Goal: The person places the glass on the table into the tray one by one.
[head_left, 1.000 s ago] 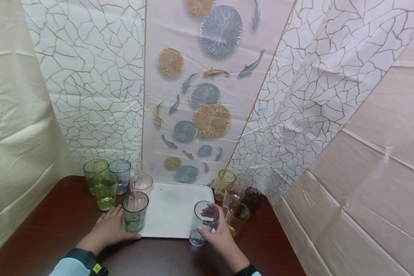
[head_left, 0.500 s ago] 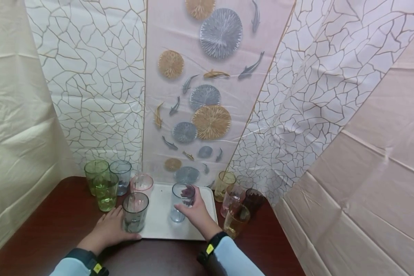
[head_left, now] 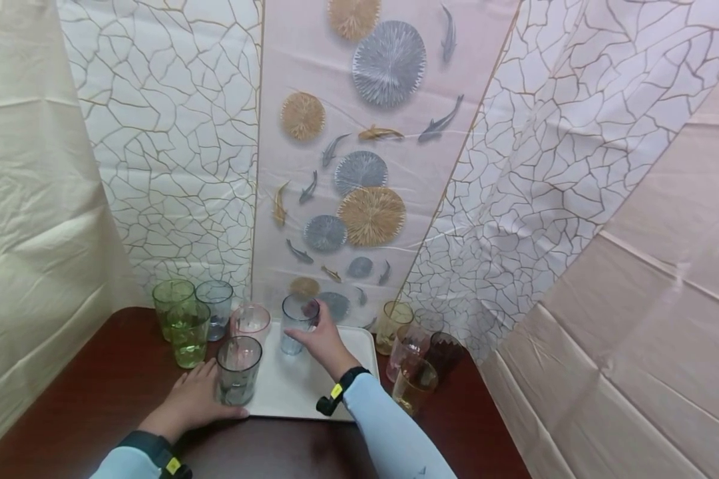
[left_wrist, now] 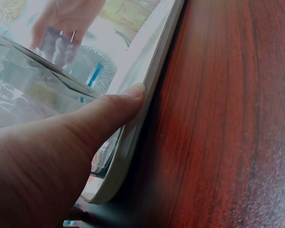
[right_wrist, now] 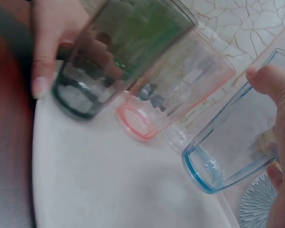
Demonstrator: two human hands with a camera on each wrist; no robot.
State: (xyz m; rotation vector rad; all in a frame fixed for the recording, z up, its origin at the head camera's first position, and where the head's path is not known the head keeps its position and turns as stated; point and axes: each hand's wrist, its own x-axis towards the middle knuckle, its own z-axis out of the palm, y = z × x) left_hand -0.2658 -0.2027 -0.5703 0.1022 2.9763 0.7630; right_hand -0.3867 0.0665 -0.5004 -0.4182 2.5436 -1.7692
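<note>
In the head view my right hand (head_left: pixel 329 342) grips a clear, blue-tinted drinking glass (head_left: pixel 291 343) round its side, over the back part of a white tray (head_left: pixel 293 396). The right wrist view shows this glass tilted in the picture, its thick blue base (right_wrist: pixel 202 175) over the tray. My left hand (head_left: pixel 194 399) rests at the tray's front left corner, its thumb (left_wrist: pixel 118 102) laid along the rim and its other fingers partly behind a grey glass (head_left: pixel 238 376). That grey glass stands on the tray's front left, with a pink-rimmed glass (head_left: pixel 250 324) behind it.
Two green glasses (head_left: pixel 190 339) and a blue glass (head_left: pixel 214 313) stand left of the tray. To its right are several more, among them a yellow glass (head_left: pixel 393 329), an amber one (head_left: pixel 415 386) and a dark one (head_left: pixel 445 356). Patterned cloth (head_left: pixel 186 166) hangs behind the table.
My right hand has carried the blue-tinted glass from the tray's front right corner leftward and back over the tray. My left hand has kept its place at the corner.
</note>
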